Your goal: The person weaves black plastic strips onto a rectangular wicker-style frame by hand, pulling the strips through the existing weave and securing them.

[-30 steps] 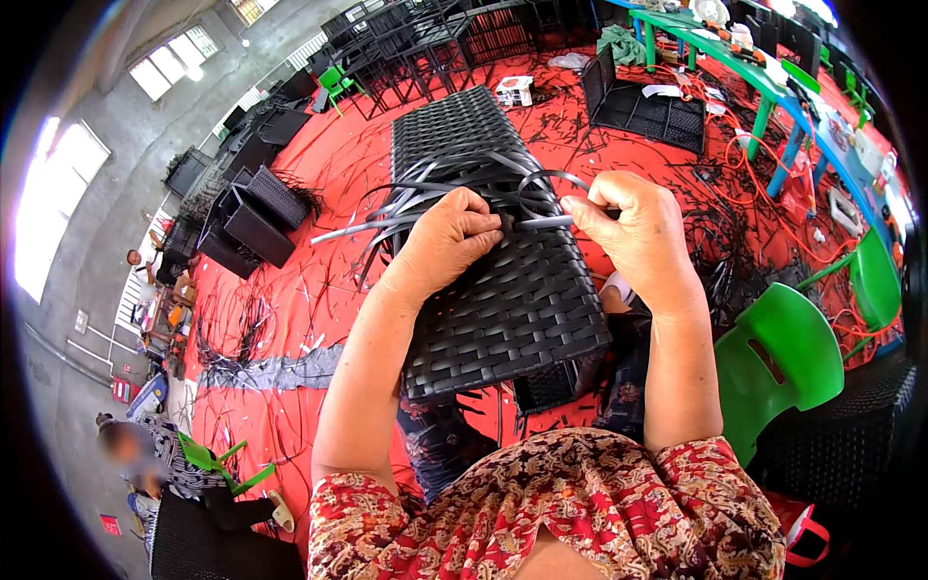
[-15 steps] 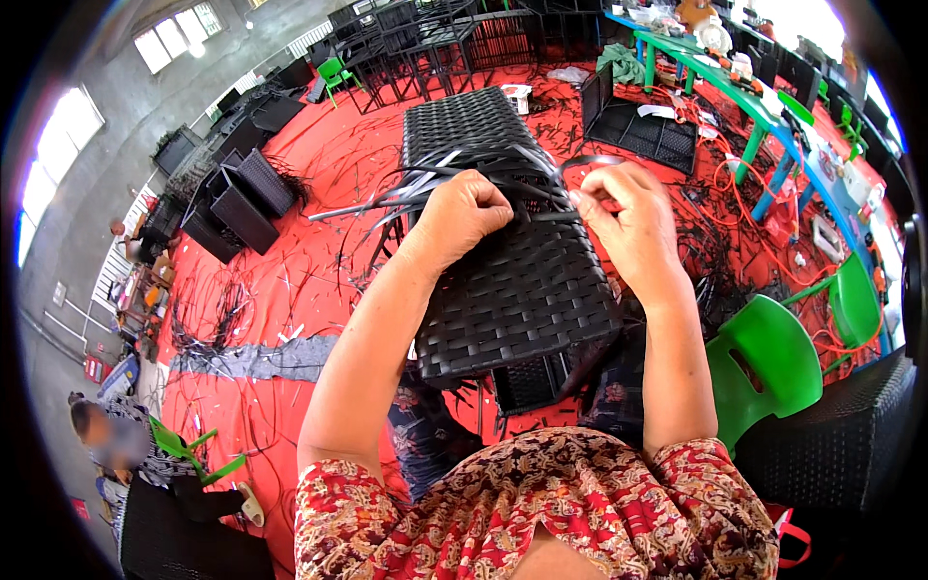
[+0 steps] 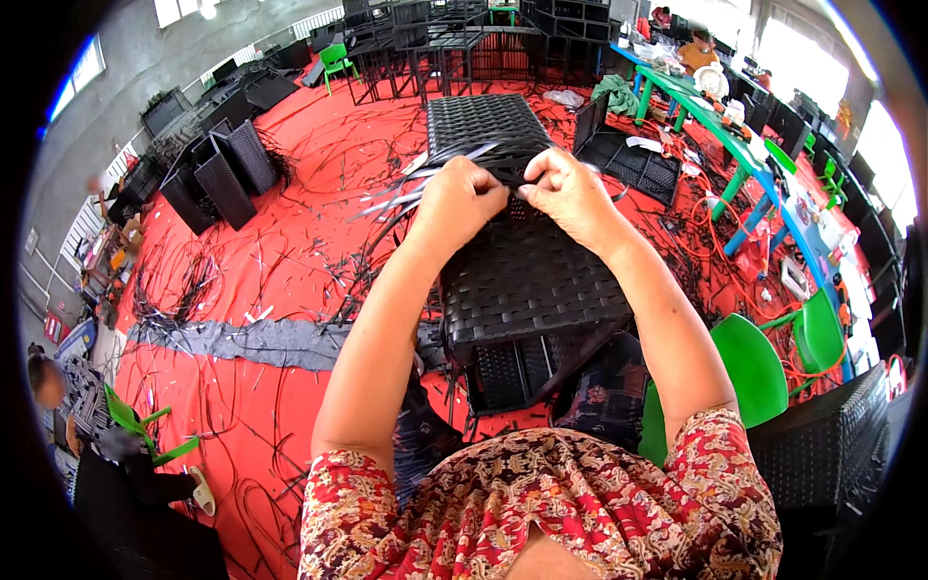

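Co-worker in a dark patterned top sits at the near left, with a pale sandal on one foot and a green chair frame alongside. Farther off on that side, several dark woven furniture pieces stand close together on the red floor covering. A gray strip of material runs across the covering toward the middle, and loose dark strands are scattered around it.

In the middle, a long black woven furniture section extends away from the person, between the two forearms. Black and gray flat strips fan out over its top, some sticking out past its left side. The left hand is over the left part of the weave, its grip pinched closed on strips at the fingertips. The right hand comes in from the other side, fingers curled and thumb near the forefinger, almost meeting the left fingertips; I cannot tell whether its grip is closed on a strip.

To the right and farther away, a black rack-like frame lies on the covering. Beyond it a long green-and-blue counter carries assorted items. Nearer on the right are green chairs and, nearest, a large black woven piece.
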`<state>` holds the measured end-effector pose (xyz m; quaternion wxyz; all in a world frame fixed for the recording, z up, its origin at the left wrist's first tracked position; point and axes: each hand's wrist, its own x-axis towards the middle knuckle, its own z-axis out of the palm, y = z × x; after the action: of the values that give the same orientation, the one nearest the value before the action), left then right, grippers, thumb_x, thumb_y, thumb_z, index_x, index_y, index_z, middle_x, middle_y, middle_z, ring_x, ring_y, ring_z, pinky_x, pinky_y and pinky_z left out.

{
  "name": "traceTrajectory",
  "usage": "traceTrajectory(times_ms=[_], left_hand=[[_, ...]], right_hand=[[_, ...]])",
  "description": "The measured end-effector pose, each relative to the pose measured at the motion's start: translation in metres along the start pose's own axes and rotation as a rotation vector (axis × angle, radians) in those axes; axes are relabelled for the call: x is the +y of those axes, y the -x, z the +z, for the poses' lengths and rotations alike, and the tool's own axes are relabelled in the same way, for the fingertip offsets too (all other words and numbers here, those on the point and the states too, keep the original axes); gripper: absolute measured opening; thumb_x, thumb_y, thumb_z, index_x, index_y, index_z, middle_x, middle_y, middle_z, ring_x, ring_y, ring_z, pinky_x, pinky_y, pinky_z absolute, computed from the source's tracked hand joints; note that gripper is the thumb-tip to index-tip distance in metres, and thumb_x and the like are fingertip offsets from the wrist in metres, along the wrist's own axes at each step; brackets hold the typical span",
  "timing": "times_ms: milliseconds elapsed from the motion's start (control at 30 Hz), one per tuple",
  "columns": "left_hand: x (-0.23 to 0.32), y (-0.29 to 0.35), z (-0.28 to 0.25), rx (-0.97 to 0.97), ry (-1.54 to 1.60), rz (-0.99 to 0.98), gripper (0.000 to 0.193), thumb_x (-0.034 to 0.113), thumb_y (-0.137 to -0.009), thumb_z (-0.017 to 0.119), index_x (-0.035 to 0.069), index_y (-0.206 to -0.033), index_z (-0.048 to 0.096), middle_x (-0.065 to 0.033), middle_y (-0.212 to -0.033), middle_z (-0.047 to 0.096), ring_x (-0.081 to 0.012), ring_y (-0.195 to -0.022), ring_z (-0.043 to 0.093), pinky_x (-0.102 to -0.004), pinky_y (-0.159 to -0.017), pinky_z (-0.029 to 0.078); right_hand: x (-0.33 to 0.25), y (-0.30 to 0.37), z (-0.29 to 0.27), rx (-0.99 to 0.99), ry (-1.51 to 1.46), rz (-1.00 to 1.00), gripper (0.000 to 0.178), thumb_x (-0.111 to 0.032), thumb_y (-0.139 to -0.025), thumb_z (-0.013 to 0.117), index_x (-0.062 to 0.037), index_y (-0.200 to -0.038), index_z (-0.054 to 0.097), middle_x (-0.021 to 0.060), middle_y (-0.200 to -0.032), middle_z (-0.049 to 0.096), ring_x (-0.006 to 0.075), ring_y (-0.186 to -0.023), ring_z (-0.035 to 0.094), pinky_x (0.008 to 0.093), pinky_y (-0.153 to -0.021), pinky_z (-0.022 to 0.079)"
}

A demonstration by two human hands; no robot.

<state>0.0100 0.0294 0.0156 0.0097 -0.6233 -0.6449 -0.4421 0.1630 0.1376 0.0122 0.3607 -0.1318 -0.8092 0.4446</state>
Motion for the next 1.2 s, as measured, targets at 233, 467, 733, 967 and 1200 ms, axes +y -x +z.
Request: traceTrajectory(times_ms=[233, 467, 733, 967, 1200], left_hand=[[-0.007, 0.006, 0.002, -0.239, -0.436, 0.067, 0.016, 0.028, -0.074, 0.068, 0.017, -0.085, 0.073, -0.0037, -0.091, 0.058, -0.0220, -0.099, 0.052, -0.0390, -0.088, 0.038], [-0.025, 0.000, 0.005, -0.241, -0.221, 0.128, 0.017, 0.024, -0.073, 0.069, 0.012, -0.085, 0.073, -0.0084, -0.084, 0.061, -0.0230, -0.084, 0.057, -0.0340, -0.076, 0.045], [-0.033, -0.009, 0.010, -0.148, 0.113, 0.004, 0.014, 0.012, -0.071, 0.068, -0.001, -0.072, 0.065, -0.0092, -0.072, 0.059, -0.0172, -0.070, 0.056, -0.0297, -0.067, 0.044], [-0.038, 0.004, 0.001, -0.067, 0.638, -0.173, 0.009, 0.008, -0.080, 0.065, 0.000, -0.082, 0.060, -0.0015, -0.082, 0.056, -0.0113, -0.080, 0.051, -0.0246, -0.073, 0.042], [-0.047, 0.033, -0.006, 0.159, -0.193, 0.039, 0.014, 0.022, -0.075, 0.069, 0.010, -0.083, 0.071, -0.0039, -0.109, 0.054, -0.0230, -0.101, 0.054, -0.0415, -0.086, 0.040]], right_hand=[[-0.006, 0.006, 0.006, -0.036, 0.205, 0.082, 0.016, -0.001, -0.077, 0.061, -0.0030, -0.089, 0.050, -0.0008, -0.067, 0.053, 0.0057, -0.061, 0.048, 0.0236, -0.056, 0.039], [-0.001, 0.007, 0.004, -0.170, 0.241, 0.070, 0.017, -0.010, -0.083, 0.064, -0.0015, -0.088, 0.051, 0.0067, -0.071, 0.058, 0.0148, -0.067, 0.056, 0.0308, -0.063, 0.045], [-0.004, -0.001, 0.002, -0.134, 0.468, -0.186, 0.014, -0.008, -0.083, 0.063, -0.0002, -0.084, 0.051, 0.0117, -0.073, 0.059, 0.0180, -0.073, 0.062, 0.0339, -0.066, 0.047], [-0.030, -0.024, 0.014, -0.358, 0.146, 0.193, 0.012, -0.013, -0.089, 0.058, -0.0015, -0.091, 0.061, 0.0024, -0.075, 0.061, 0.0085, -0.057, 0.055, 0.0229, -0.053, 0.044], [-0.011, -0.023, 0.028, -0.222, 0.171, 0.139, 0.017, -0.007, -0.082, 0.063, -0.0041, -0.094, 0.051, 0.0019, -0.072, 0.058, 0.0093, -0.063, 0.053, 0.0236, -0.060, 0.044]])
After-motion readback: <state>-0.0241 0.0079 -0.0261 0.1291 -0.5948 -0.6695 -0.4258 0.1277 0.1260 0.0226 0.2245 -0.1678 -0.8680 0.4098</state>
